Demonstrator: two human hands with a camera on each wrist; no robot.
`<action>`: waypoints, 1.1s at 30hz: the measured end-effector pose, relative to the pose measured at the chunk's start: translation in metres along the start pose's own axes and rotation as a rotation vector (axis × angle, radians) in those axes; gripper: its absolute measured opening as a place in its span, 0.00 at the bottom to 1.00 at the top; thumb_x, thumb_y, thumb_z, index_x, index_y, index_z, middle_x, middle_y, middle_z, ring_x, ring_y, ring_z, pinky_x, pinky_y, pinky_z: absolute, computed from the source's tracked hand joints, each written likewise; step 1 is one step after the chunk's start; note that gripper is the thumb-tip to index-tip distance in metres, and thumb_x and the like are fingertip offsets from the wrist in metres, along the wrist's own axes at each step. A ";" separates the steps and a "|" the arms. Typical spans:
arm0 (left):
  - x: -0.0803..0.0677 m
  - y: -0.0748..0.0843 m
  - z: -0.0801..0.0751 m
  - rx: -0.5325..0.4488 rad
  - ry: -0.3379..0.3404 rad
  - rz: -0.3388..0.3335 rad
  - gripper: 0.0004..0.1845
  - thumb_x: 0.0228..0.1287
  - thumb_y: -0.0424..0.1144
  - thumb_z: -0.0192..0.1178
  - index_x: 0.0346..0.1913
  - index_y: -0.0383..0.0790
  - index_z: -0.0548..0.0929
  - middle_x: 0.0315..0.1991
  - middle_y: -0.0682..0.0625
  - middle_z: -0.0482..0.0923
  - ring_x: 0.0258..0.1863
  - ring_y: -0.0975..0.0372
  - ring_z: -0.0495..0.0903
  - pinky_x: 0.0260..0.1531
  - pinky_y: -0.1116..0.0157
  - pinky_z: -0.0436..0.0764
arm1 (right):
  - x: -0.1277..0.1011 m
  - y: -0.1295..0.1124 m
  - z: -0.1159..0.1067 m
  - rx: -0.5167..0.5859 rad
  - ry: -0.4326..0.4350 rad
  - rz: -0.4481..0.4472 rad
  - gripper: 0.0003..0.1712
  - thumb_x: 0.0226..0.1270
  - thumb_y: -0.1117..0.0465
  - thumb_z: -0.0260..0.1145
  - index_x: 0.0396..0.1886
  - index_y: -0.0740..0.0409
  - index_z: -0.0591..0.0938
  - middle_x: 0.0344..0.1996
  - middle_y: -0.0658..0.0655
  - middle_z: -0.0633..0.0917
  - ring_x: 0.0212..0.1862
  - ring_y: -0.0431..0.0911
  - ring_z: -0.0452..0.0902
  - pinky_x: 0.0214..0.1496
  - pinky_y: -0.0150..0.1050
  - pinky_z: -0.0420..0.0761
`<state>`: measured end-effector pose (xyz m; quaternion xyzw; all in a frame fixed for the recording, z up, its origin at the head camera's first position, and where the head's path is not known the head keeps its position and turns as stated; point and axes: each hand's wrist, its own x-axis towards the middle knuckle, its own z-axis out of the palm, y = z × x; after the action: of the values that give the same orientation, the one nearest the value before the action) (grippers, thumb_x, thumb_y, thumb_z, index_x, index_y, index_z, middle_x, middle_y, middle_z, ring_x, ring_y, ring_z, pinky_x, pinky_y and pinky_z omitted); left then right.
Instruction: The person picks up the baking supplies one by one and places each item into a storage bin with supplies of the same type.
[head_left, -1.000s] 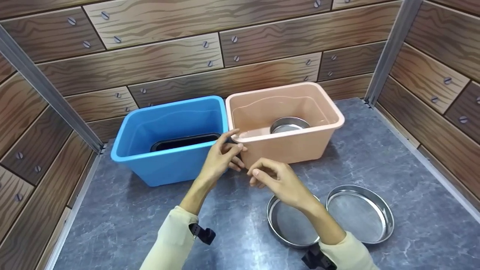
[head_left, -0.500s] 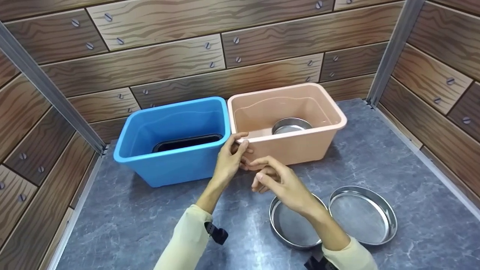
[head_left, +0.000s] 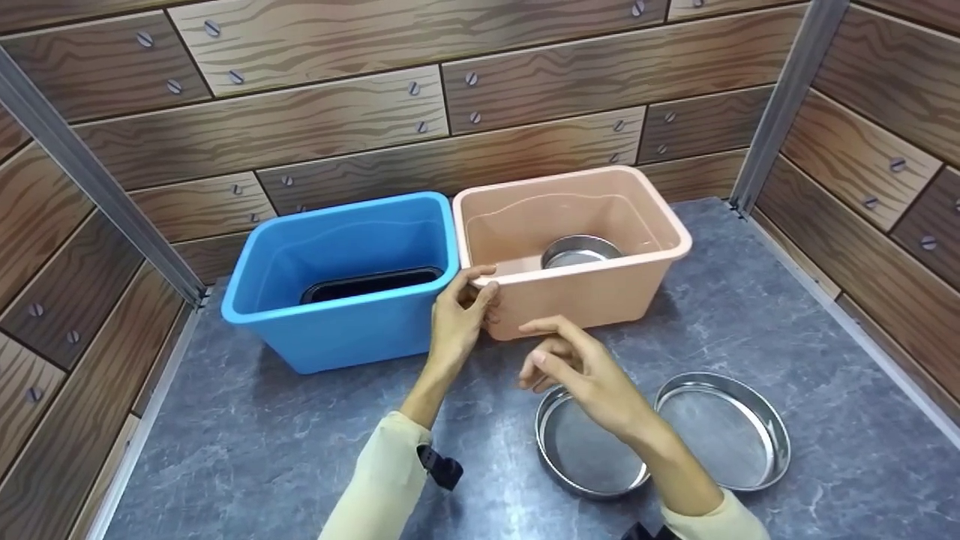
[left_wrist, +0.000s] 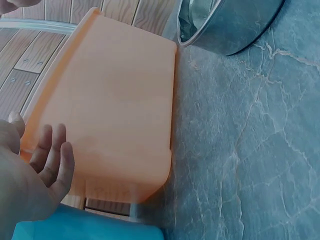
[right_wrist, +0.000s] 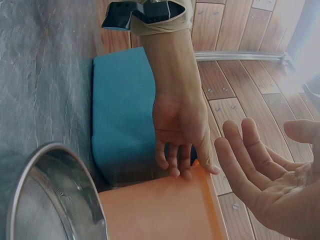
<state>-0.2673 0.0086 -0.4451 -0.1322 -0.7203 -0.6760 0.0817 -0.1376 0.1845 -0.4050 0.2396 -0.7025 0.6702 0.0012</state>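
Left hand [head_left: 459, 319] grips the near-left corner of the peach bin [head_left: 600, 296], thumb over the rim, mid-frame. Right hand [head_left: 581, 367] hovers empty just below, fingers loosely spread. One-corner hold: a hard tug could swivel or tip the bin, I'd judge, rattling the steel bowl [head_left: 581, 250] inside. Blue bin [head_left: 337, 330] crowds it on the left; two steel pans [head_left: 589, 450] sit lower right.
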 end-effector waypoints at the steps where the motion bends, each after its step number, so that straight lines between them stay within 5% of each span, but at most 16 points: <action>1: 0.000 -0.001 0.000 0.005 0.006 0.003 0.15 0.66 0.40 0.62 0.55 0.42 0.82 0.32 0.32 0.82 0.28 0.35 0.81 0.24 0.52 0.84 | -0.001 0.001 -0.002 -0.002 0.006 0.008 0.19 0.75 0.60 0.56 0.62 0.59 0.71 0.36 0.66 0.83 0.39 0.60 0.83 0.44 0.54 0.84; 6: 0.002 -0.004 0.001 0.003 0.017 0.046 0.15 0.64 0.41 0.64 0.53 0.43 0.83 0.29 0.37 0.82 0.26 0.38 0.81 0.20 0.69 0.80 | -0.007 0.004 -0.012 -0.015 0.042 0.046 0.19 0.75 0.60 0.57 0.62 0.58 0.71 0.41 0.70 0.81 0.43 0.62 0.82 0.45 0.55 0.83; 14: 0.003 -0.012 0.000 -0.008 0.016 0.104 0.14 0.63 0.49 0.64 0.49 0.52 0.84 0.25 0.45 0.81 0.25 0.41 0.81 0.26 0.46 0.83 | -0.024 0.004 -0.032 -0.032 0.089 0.048 0.20 0.73 0.64 0.58 0.62 0.61 0.70 0.47 0.68 0.79 0.46 0.59 0.82 0.47 0.49 0.85; 22: 0.003 -0.013 -0.002 0.017 0.033 0.129 0.14 0.63 0.49 0.64 0.49 0.50 0.83 0.25 0.41 0.79 0.25 0.40 0.80 0.23 0.55 0.83 | -0.052 0.000 -0.055 -0.031 0.121 0.014 0.21 0.74 0.69 0.54 0.65 0.65 0.68 0.50 0.69 0.79 0.49 0.59 0.81 0.49 0.47 0.84; 33: 0.001 -0.017 0.002 0.043 0.034 0.137 0.11 0.64 0.52 0.62 0.48 0.61 0.82 0.24 0.43 0.79 0.25 0.44 0.81 0.26 0.47 0.83 | -0.112 0.003 -0.088 -0.148 0.206 0.029 0.21 0.75 0.74 0.49 0.65 0.67 0.68 0.49 0.69 0.80 0.51 0.53 0.80 0.49 0.42 0.84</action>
<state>-0.2733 0.0097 -0.4616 -0.1679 -0.7224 -0.6553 0.1430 -0.0675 0.3050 -0.4349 0.1587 -0.7497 0.6374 0.0811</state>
